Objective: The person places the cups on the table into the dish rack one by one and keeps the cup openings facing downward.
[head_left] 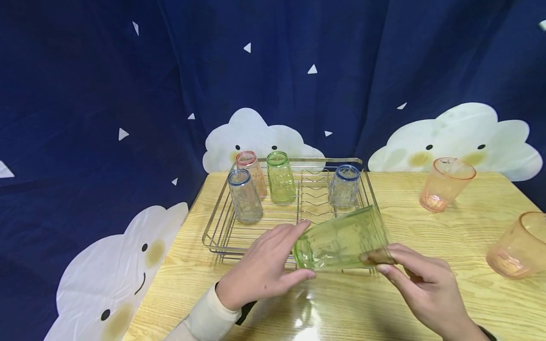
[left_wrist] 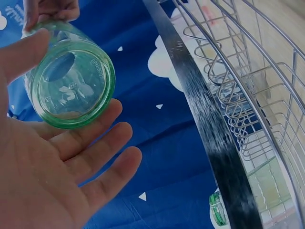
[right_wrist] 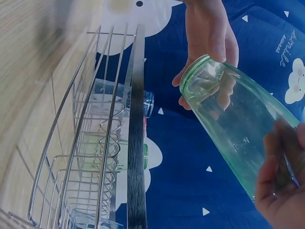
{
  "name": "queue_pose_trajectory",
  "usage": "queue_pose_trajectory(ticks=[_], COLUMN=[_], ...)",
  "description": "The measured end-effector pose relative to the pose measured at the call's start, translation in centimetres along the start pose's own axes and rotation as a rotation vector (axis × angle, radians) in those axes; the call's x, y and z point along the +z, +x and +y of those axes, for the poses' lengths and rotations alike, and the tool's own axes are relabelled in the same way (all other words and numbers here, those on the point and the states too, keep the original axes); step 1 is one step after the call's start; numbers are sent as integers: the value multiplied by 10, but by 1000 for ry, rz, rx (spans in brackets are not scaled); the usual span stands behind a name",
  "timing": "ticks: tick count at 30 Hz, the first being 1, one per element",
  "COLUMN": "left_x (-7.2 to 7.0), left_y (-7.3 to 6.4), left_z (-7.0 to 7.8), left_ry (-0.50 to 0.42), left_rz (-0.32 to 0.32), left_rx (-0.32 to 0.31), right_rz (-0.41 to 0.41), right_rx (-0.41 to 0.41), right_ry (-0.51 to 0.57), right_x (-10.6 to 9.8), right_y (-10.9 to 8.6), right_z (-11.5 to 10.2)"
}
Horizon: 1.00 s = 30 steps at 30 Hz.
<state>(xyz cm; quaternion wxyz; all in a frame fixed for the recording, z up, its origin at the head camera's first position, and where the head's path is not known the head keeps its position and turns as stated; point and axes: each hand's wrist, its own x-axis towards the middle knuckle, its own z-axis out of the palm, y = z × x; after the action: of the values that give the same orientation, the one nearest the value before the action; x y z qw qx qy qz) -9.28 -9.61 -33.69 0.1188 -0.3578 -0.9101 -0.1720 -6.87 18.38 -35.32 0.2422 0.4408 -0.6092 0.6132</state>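
Observation:
A clear green tumbler (head_left: 341, 239) lies tilted on its side in the air, in front of the rack. At its open rim my right hand (head_left: 426, 289) pinches the wall, with fingers inside and thumb outside, as the right wrist view shows through the glass (right_wrist: 233, 124). My left hand (head_left: 264, 265) is spread about the base end, thumb and fingers apart. In the left wrist view the round base (left_wrist: 74, 86) faces the left palm (left_wrist: 52, 176), and the fingers stretch out straight beside it; whether they touch the glass I cannot tell.
A wire dish rack (head_left: 217, 248) holds upside-down tumblers: a pink one (head_left: 258, 180), a green one (head_left: 281, 182), a blue-rimmed one (head_left: 247, 203) at left and another blue-rimmed one (head_left: 344, 187) at right. Two orange tumblers (head_left: 443, 187) stand upright on the table's right side.

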Motion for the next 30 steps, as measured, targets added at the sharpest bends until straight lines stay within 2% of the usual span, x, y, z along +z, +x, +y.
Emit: queue_pose_trajectory(ticks=[4, 10, 13, 19, 22, 30], left_x=[0, -2, -3, -5, -7, -8], left_y=[1, 0, 1, 1, 1, 3], left_z=[0, -3, -6, -8, -9, -9], left_ry=[-17, -3, -4, 0, -30, -79], left_rz=[-1, 47, 99, 192, 227, 273], left_rx=[4, 21, 44, 99, 105, 127], right_rz=[-3, -2, 2, 0, -7, -23], right_rx=[8, 69, 123, 190, 201, 264], right_ry=[-40, -354, -448, -504, -510, -561], right_x=[-1, -4, -7, -8, -9, -10], right_y=[-1, -4, -5, -8, -9, -9], right_z=[0, -1, -2, -2, -1, -2])
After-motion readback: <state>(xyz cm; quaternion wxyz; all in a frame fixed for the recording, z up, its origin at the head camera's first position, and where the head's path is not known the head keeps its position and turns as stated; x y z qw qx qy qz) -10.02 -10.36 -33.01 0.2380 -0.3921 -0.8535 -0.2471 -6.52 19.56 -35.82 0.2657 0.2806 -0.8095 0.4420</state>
